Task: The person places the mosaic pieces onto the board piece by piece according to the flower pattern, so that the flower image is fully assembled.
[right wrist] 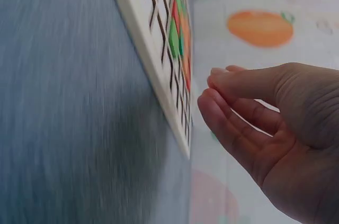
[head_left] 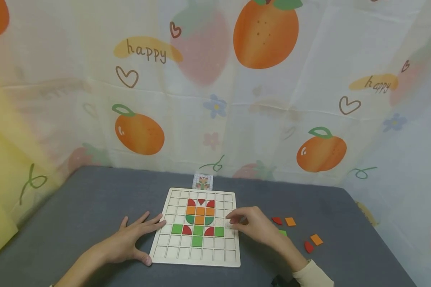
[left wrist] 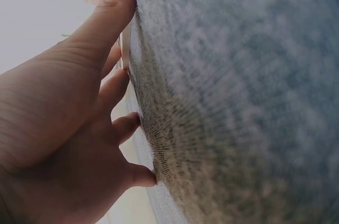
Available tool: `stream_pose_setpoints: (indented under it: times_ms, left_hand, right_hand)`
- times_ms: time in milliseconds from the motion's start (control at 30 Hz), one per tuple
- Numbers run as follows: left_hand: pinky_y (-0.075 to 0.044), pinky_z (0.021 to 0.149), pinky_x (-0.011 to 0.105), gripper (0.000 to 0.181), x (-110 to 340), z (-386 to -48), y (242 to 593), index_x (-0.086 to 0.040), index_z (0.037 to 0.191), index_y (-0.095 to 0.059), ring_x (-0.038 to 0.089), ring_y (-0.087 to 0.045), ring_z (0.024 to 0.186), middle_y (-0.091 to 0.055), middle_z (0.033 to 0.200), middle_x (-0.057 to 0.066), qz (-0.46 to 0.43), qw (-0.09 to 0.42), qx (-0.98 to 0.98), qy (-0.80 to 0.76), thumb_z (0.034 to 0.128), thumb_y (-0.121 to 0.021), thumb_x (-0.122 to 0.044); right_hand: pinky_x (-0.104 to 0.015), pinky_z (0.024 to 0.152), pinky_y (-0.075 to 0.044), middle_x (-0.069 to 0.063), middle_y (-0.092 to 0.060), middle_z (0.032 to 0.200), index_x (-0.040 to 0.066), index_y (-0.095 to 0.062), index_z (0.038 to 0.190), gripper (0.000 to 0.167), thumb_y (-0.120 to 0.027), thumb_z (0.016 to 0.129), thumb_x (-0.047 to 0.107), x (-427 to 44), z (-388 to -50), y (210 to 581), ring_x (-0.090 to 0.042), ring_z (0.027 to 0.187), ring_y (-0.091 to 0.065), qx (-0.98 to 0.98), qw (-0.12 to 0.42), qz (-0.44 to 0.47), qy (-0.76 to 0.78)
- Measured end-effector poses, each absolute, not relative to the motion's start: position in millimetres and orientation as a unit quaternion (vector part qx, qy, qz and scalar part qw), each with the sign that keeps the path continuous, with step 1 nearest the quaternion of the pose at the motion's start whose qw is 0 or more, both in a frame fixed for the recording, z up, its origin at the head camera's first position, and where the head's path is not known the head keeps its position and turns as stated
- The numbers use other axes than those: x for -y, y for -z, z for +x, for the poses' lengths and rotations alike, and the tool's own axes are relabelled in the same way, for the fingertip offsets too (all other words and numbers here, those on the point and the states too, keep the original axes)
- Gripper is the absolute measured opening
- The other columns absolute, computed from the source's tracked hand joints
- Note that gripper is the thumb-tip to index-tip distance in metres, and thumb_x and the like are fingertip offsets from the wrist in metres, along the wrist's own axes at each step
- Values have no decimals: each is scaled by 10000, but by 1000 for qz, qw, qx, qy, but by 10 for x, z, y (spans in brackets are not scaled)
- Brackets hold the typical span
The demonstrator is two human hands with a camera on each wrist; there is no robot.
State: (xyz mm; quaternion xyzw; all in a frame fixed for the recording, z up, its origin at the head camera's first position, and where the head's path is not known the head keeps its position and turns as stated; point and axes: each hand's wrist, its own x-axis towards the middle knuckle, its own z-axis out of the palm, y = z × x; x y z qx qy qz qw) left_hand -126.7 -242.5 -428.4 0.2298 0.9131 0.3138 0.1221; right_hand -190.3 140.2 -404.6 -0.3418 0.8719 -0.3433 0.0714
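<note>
A white gridded board (head_left: 172, 255) lies on the dark table, with several red, orange and green flat tiles forming a flower-like pattern in its cells. My left hand (head_left: 123, 243) has its fingers spread along the board's left edge. The left thumb (left wrist: 108, 15) is at the near left corner, and the other fingertips reach the edge or the cloth. Over the board's right edge hovers my right hand (head_left: 255, 225), fingers loosely bent. In the right wrist view, the right hand (right wrist: 265, 123) has thumb and fingertips close together; no tile shows between them.
Right of the board lie loose tiles: a red one (head_left: 277, 220), an orange one (head_left: 290, 221), another orange one (head_left: 316, 239), another red one (head_left: 309, 247), and a green one (head_left: 283, 232) partly behind the forearm. A small pattern card (head_left: 202, 182) sits behind the board, before a fruit-print curtain (head_left: 201, 131).
</note>
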Motion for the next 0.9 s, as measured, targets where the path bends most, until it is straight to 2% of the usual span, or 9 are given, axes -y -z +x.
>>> stream_pose_setpoints:
  times_ms: [333, 667, 900]
  left_hand:
    - [46, 919, 819, 1032, 2439, -1256, 4281, -137, 1481, -446, 561, -134, 1410, -324, 1561, 174, 238, 108, -916, -304, 594, -825, -504]
    - [41, 914, 825, 1038, 2423, -1232, 4270, -140, 1487, -437, 560, -135, 1411, -313, 1567, 171, 229, 117, -917, -304, 592, -832, -485]
    - [49, 919, 822, 1040, 2422, -1258, 4273, -142, 1492, -430, 543, -120, 1423, -305, 1577, 150, 226, 123, -918, -301, 597, -822, -500]
  right_hand:
    - [-253, 703, -551, -79, -715, 982, 14, -706, 1105, 270, -721, 838, -22, -2146, -2082, 4075, -195, 869, -674, -909, 7, -284, 304]
    - [-313, 727, -567, -123, -703, 1084, 29, -697, 1149, 349, -735, 808, -36, -2686, -2097, 4059, -304, 970, -679, -931, 28, -216, 293]
    - [-312, 725, -570, -142, -711, 1070, 1, -705, 1106, 335, -745, 780, -61, -2890, -2089, 4134, -338, 973, -679, -934, 31, -234, 268]
